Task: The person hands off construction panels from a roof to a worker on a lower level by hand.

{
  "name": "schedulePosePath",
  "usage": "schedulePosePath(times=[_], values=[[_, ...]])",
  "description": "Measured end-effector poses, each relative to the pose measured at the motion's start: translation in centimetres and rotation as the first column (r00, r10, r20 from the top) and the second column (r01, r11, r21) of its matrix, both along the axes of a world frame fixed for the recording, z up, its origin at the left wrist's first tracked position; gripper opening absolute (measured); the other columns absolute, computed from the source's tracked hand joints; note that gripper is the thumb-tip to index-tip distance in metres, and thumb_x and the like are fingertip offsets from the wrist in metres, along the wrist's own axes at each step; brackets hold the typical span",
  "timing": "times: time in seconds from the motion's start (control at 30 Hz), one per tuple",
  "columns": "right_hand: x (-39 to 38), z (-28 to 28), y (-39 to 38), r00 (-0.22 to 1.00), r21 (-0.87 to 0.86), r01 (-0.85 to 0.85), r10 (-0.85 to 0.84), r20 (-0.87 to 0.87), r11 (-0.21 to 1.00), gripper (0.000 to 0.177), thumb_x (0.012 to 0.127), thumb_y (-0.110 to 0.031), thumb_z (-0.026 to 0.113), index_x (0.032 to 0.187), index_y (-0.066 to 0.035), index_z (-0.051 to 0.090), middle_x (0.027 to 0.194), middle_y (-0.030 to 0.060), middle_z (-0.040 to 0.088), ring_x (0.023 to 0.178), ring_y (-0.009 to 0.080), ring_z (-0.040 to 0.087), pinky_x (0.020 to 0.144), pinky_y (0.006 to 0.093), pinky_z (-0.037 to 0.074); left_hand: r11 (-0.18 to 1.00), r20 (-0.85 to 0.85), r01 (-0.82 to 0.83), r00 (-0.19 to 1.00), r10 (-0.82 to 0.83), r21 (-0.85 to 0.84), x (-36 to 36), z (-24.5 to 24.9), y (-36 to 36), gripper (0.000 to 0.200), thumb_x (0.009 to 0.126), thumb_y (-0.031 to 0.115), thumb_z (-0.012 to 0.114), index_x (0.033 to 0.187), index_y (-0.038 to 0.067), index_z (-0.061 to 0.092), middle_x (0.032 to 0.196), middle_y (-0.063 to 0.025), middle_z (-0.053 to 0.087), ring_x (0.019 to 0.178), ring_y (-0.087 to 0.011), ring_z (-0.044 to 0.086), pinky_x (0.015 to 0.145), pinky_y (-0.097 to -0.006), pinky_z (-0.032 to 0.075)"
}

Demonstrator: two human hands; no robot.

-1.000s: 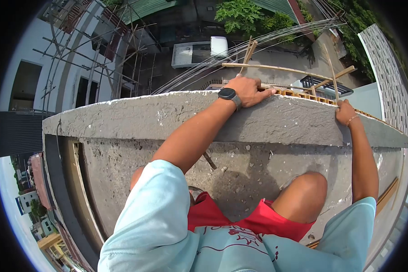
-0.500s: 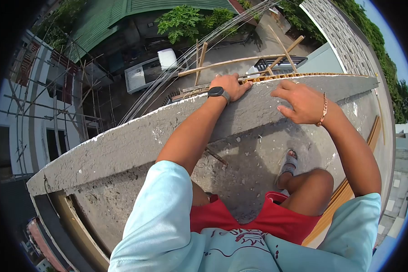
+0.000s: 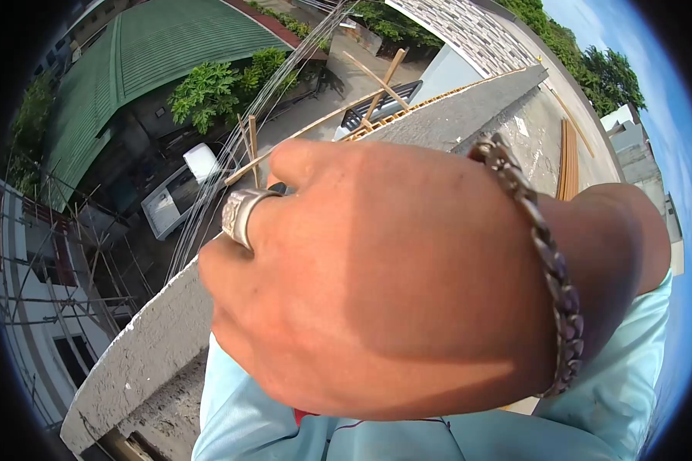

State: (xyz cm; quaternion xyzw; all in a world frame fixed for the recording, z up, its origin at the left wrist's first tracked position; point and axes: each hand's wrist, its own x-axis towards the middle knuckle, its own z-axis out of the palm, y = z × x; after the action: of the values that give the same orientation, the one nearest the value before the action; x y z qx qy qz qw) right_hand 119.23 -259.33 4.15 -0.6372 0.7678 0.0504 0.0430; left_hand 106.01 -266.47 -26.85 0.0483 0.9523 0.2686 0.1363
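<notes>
My right hand [image 3: 384,284] fills the middle of the view, close to the camera, its back toward me. A silver ring [image 3: 242,219] sits on one finger and a chain bracelet [image 3: 553,269] circles the wrist. The fingers curl away from me, so their tips and anything in them are hidden. Behind this hand runs the rough grey concrete parapet [image 3: 161,330]. My left hand is hidden behind the right one; only a small dark bit, perhaps its watch, shows beside the ring.
Past the parapet is a drop to a yard with a white truck [image 3: 169,201]. Overhead wires [image 3: 215,169] run close by. A wooden brace [image 3: 388,81] stands beyond the wall. Bamboo scaffolding [image 3: 54,300] is at left; long boards [image 3: 567,161] lie at right.
My right hand has risen from near the parapet top to right before the camera, its fingers now curled. The view has swung right, and my left hand on the parapet is now covered.
</notes>
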Motion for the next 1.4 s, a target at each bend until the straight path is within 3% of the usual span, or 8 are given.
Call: schedulePosePath(times=[0.5, 0.8, 1.13, 1.17, 1.23, 1.27, 1.33, 1.4], values=[[1.3, 3.9, 3.9, 0.949, -0.091, 0.248, -0.223, 0.221, 0.964, 0.015, 0.067, -0.007, 0.055, 0.082, -0.003, 0.053, 0.084, 0.0120, 0.056, 0.066, 0.0197, 0.051, 0.063, 0.0329, 0.043, 0.997, -0.124, -0.069, 0.990, 0.067, -0.016, -2.0, -1.2, 1.1, 0.068, 0.085, 0.061, 0.035, 0.108, 0.000, 0.055, 0.096, -0.0233, 0.064, 0.094, -0.0376, 0.060, 0.093, -0.0426, 0.038], [-2.6, 2.7, 7.2, 0.758, -0.004, 0.360, -0.290, 0.585, 0.933, 0.023, 0.066, 0.001, 0.050, 0.089, 0.001, 0.051, 0.080, 0.0126, 0.052, 0.064, 0.0206, 0.043, 0.059, 0.0337, 0.038, 0.996, -0.214, -0.086, 0.974, 0.079, -0.024, -1.9, -2.1, 1.2, 0.064, 0.086, 0.060, 0.039, 0.102, 0.000, 0.056, 0.090, -0.0209, 0.065, 0.083, -0.0388, 0.059, 0.086, -0.0430, 0.043], [-6.4, 1.6, 10.8, 0.507, 0.091, 0.459, -0.344, 0.790, 0.884, 0.032, 0.065, 0.010, 0.045, 0.097, 0.005, 0.048, 0.076, 0.0132, 0.047, 0.062, 0.0216, 0.035, 0.055, 0.0347, 0.033, 0.990, -0.093, -0.141, 0.985, 0.143, 0.025, -1.4, -1.2, 1.0, 0.065, 0.085, 0.057, 0.042, 0.108, -0.002, 0.057, 0.102, -0.0187, 0.063, 0.101, -0.0401, 0.055, 0.088, -0.0445, 0.043], [-7.3, 1.1, 10.3, 0.515, 0.081, 0.449, -0.332, 0.791, 0.890, 0.032, 0.065, 0.010, 0.045, 0.097, 0.005, 0.048, 0.076, 0.0132, 0.047, 0.062, 0.0216, 0.035, 0.055, 0.0347, 0.033, 0.991, -0.130, -0.129, 0.983, 0.132, 0.035, -1.4, -1.4, 0.9, 0.064, 0.085, 0.058, 0.042, 0.108, -0.001, 0.057, 0.100, -0.0197, 0.063, 0.096, -0.0401, 0.057, 0.085, -0.0449, 0.045], [-9.5, -0.7, 9.4, 0.768, -0.333, -0.010, 0.220, 0.602, 0.943, 0.022, 0.028, 0.001, 0.050, 0.048, 0.000, 0.040, 0.062, 0.0151, 0.055, 0.053, 0.0191, 0.058, 0.046, 0.0240, 0.049, 0.993, -0.160, -0.117, 0.980, 0.121, 0.034, -1.6, -1.3, 1.1, 0.063, 0.086, 0.057, 0.042, 0.108, 0.000, 0.056, 0.100, -0.0213, 0.062, 0.091, -0.0405, 0.058, 0.081, -0.0456, 0.046], [-10.3, -1.5, 9.1, 0.780, -0.328, -0.013, 0.215, 0.588, 0.945, 0.022, 0.028, 0.001, 0.050, 0.048, 0.000, 0.040, 0.062, 0.0151, 0.055, 0.053, 0.0191, 0.058, 0.046, 0.0240, 0.049, 0.994, -0.147, -0.111, 0.983, 0.112, 0.014, -1.7, -1.2, 1.2, 0.064, 0.086, 0.058, 0.041, 0.109, 0.000, 0.055, 0.101, -0.0216, 0.061, 0.092, -0.0417, 0.057, 0.081, -0.0459, 0.046], [-12.2, -3.6, 9.2, 0.621, -0.360, -0.111, 0.348, 0.703, 0.926, 0.028, 0.048, -0.002, 0.057, 0.074, -0.002, 0.048, 0.070, 0.0116, 0.051, 0.051, 0.0160, 0.051, 0.038, 0.0297, 0.035, 0.996, -0.175, -0.089, 0.981, 0.087, -0.001, -1.8, -1.7, 1.0, 0.065, 0.086, 0.059, 0.040, 0.109, -0.001, 0.054, 0.102, -0.0217, 0.061, 0.091, -0.0418, 0.058, 0.081, -0.0458, 0.046], [-16.3, -7.1, 10.9, 0.582, -0.159, -0.218, 0.259, 0.771, 0.963, 0.019, 0.067, -0.017, 0.060, 0.082, -0.004, 0.062, 0.081, 0.0071, 0.063, 0.065, 0.0205, 0.064, 0.050, 0.0322, 0.048, 0.999, -0.142, -0.022, 0.989, 0.026, 0.031, -2.1, -1.7, 0.4, 0.066, 0.086, 0.060, 0.040, 0.108, -0.001, 0.054, 0.102, -0.0210, 0.061, 0.089, -0.0416, 0.058, 0.079, -0.0457, 0.047]])
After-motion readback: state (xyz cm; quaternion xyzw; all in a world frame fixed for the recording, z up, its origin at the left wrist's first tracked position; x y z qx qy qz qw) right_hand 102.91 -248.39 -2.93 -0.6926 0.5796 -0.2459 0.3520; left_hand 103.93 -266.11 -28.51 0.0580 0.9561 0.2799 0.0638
